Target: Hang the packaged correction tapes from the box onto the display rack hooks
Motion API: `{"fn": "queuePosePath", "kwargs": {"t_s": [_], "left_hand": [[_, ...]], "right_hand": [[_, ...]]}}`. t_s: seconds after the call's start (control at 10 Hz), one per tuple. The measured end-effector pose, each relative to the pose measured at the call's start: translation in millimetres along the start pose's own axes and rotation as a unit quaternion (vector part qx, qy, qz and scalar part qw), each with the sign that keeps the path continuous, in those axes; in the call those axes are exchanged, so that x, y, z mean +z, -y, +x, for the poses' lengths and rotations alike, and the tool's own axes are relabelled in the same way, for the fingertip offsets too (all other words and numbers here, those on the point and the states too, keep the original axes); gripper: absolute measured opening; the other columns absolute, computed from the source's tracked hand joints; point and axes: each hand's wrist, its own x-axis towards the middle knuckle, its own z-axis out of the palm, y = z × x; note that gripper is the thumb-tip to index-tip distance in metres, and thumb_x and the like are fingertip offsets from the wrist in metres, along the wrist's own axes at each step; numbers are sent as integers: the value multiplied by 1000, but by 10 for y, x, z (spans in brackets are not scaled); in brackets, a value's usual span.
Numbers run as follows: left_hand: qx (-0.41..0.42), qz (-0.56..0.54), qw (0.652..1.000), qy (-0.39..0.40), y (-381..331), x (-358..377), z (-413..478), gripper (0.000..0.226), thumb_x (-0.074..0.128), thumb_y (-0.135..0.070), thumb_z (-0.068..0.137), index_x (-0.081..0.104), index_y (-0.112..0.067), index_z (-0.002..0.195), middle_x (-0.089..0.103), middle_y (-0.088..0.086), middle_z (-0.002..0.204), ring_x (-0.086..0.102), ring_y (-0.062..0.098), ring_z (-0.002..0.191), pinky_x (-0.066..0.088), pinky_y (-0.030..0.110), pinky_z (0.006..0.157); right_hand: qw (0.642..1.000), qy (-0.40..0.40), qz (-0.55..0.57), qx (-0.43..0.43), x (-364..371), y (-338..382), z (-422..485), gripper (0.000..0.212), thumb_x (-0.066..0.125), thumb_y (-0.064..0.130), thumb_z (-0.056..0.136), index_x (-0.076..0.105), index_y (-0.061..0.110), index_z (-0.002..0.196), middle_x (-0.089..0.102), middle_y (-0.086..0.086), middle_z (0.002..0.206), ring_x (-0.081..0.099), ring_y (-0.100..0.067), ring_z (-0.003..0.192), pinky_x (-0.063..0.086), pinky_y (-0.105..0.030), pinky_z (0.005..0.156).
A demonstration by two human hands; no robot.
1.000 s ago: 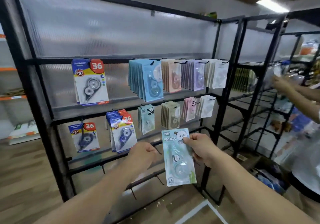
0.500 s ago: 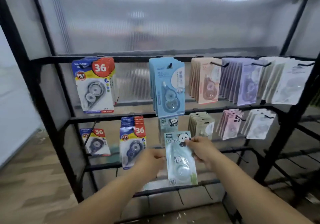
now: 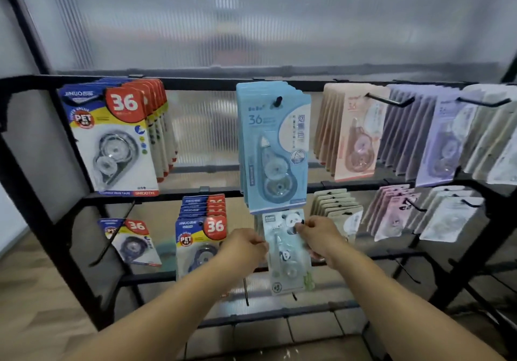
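Panda pack beneath blue packs

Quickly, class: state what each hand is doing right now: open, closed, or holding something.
Left hand: fingers curled at the panda tape pack left edge; grip cannot be told.
Right hand: pinching that pack's top right corner.

Two bare forearms belong to the person wearing the camera. The left forearm comes in from the lower left corner, the right forearm from the lower right. Both are uncovered from the picture's edge to the wrist. They look broad close to the camera and narrow toward the hands. The bare left hand and bare right hand are seen from the back, knuckles showing. Nails are too blurred to describe.
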Motion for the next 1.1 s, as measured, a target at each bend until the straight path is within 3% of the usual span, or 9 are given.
{"fn": "queuePosePath", "kwargs": {"t_s": [0.2, 0.3, 0.4, 0.5, 0.6, 0.8, 0.9, 1.0, 1.1], "left_hand": [[-9, 7, 1000, -24, -136, 88, 65, 22, 54, -16, 94, 61, -18, 73, 62, 4, 81, 63, 24, 86, 53, 34, 81], [-11, -17, 998, -52, -176, 126, 99, 14, 52, -11, 95, 62, -12, 85, 57, 1, 78, 54, 12, 70, 47, 16, 57], [-18, -27, 997, -70, -183, 181, 115, 12, 55, -11, 94, 60, -6, 104, 62, 3, 83, 56, 9, 67, 46, 10, 54], [-36, -31, 997, -59, -172, 172, 103, 14, 56, -13, 94, 65, -11, 84, 66, 7, 88, 61, 16, 78, 54, 27, 75], [-38, -8, 996, -74, -150, 102, 92, 24, 53, -15, 95, 59, -21, 73, 62, 1, 76, 57, 14, 72, 43, 21, 51], [-52, -24, 993, -100, -143, 75, 61, 20, 53, -14, 95, 59, -16, 77, 59, -1, 71, 52, 8, 64, 40, 20, 54], [-46, -32, 992, -114, -203, 168, -13, 17, 54, -12, 95, 60, -14, 79, 58, -1, 67, 52, 6, 58, 39, 17, 46], [-39, -26, 991, -127, -216, 277, -95, 28, 55, -8, 92, 57, -18, 66, 57, -1, 64, 56, 12, 64, 51, 20, 61], [-34, -1, 988, -150, -162, 370, -153, 38, 57, -6, 88, 54, -19, 52, 52, -4, 57, 52, 18, 69, 52, 35, 79]], "right_hand": [[997, 41, -35, -46, -27, -100, 120, 27, 52, 26, 97, 60, 1, 98, 55, -7, 73, 50, -16, 60, 45, -30, 56], [996, 35, -53, -62, -2, -125, 169, 25, 51, 27, 98, 60, 5, 93, 59, -6, 76, 56, -17, 63, 52, -34, 63], [988, 8, -127, -83, 44, -116, 286, 28, 50, 31, 97, 61, 9, 85, 62, -5, 71, 62, -19, 61, 53, -34, 67], [987, 0, -138, -81, 115, -55, 447, 33, 49, 35, 97, 68, 9, 86, 67, -8, 74, 67, -25, 66, 55, -34, 69], [989, 4, -136, -53, 157, 14, 536, 35, 47, 37, 97, 69, 11, 93, 68, -5, 73, 69, -22, 66, 52, -32, 67], [984, 33, -171, -39, 73, 3, 521, 43, 47, 43, 97, 64, 8, 78, 68, -7, 68, 65, -19, 59, 50, -32, 64], [975, 46, -213, -46, -40, -46, 506, 42, 48, 41, 96, 66, 6, 82, 71, -7, 72, 67, -19, 63, 55, -33, 69], [970, 58, -228, -62, -174, -78, 438, 27, 49, 28, 97, 63, 5, 94, 72, -8, 83, 65, -16, 58, 49, -25, 54], [969, 82, -220, -80, -274, -169, 372, 19, 50, 21, 95, 61, 7, 91, 71, -11, 88, 61, -16, 56, 45, -25, 54]]}}
